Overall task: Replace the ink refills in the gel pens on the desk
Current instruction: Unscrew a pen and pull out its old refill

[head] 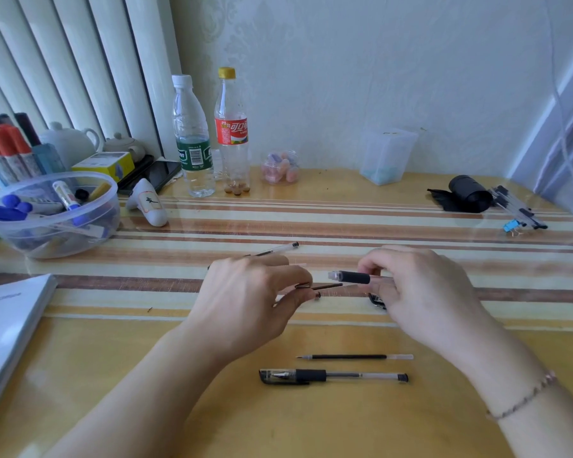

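My right hand (420, 289) grips a clear pen barrel (351, 277) with a black rubber grip, its open end pointing left. My left hand (255, 299) pinches a thin dark ink refill (328, 286), whose free end points right, just below the barrel's opening. A small black pen part (376, 300) lies under my right hand. Nearer to me on the desk lie a loose refill (354, 357) and a whole capped black gel pen (333, 376). Another pen (278, 249) lies behind my left hand, partly hidden.
A clear tub of markers (52, 214) stands at the left, with a white notepad (7, 328) in front of it. Two plastic bottles (209, 137), a small jar (280, 166) and a clear cup (386, 155) line the back. A black roll (467, 193) and bundled pens (516, 209) lie at the right.
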`<state>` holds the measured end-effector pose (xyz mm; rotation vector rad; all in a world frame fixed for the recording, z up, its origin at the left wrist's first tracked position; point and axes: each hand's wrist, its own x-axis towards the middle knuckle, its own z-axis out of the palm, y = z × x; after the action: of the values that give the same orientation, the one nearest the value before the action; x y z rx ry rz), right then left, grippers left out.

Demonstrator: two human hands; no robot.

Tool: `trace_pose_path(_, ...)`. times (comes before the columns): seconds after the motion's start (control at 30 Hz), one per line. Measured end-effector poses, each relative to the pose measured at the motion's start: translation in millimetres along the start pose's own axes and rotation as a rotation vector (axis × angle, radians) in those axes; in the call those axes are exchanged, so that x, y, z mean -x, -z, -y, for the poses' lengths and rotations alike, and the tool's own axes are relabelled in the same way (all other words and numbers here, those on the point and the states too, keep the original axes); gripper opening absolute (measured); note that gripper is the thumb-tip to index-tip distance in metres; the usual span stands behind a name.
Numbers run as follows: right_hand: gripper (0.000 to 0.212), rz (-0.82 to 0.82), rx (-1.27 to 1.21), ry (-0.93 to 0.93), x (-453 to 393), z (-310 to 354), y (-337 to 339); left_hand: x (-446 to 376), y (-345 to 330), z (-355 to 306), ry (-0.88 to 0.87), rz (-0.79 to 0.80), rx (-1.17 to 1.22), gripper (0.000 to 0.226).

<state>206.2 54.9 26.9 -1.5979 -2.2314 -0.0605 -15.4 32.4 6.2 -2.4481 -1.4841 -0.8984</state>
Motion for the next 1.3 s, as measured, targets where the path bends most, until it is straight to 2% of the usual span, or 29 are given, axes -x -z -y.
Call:
trace_pose_path(0.1,0.03,0.017,-0.019,-0.001,0.4,1.0,-3.2,-0.9,0.5,1.8,0.011,0.01,-0.031,0.013)
trace_pose_path(0.2,0.008,0.003,-0.154,0.042,0.2,-2.6,-4.4,-1.3,0.5,3.4,0.04,-0.029,-0.074,0.011)
trace_pose_path(0.27,0.037,-0.027,-0.253,0.016,-2.6,-12.9,-2.9,-1.1,0.7,7.5,0.088,-0.068,-0.098,0.015)
trace_pose_path(0.33,0.054,-0.052,-0.286,-0.043,-6.3,-25.6,0.1,-1.4,1.7,12.4,0.155,-0.123,-0.115,0.018)
trace_pose_path(0.5,0.058,0.007,-0.384,-0.178,-11.4,-43.3,-2.4,-3.4,4.0,14.8,0.302,-0.243,-0.083,0.017)
trace_pose_path(0.6,0.056,0.03,-0.339,-0.138,-12.1,-42.7,-8.2,-3.9,4.5,12.8,0.305,-0.263,-0.068,0.018)
trace_pose_path(0.8,0.053,-0.066,-0.409,-0.075,-13.7,-43.2,-7.7,-3.3,5.9,12.5,0.301,-0.249,-0.058,0.018)
trace_pose_path(0.93,0.068,-0.041,-0.37,-0.072,-13.4,-45.0,-9.0,-3.6,5.9,12.3,0.287,-0.236,-0.054,0.017)
trace_pose_path(1.1,0.072,-0.034,-0.317,-0.054,-12.2,-46.2,-7.5,-3.9,4.5,13.5,0.241,-0.218,-0.102,0.017)
trace_pose_path(1.3,0.059,-0.103,0.006,0.005,-8.6,-44.4,2.0,-3.4,8.9,19.7,0.114,-0.1,-0.189,0.017)
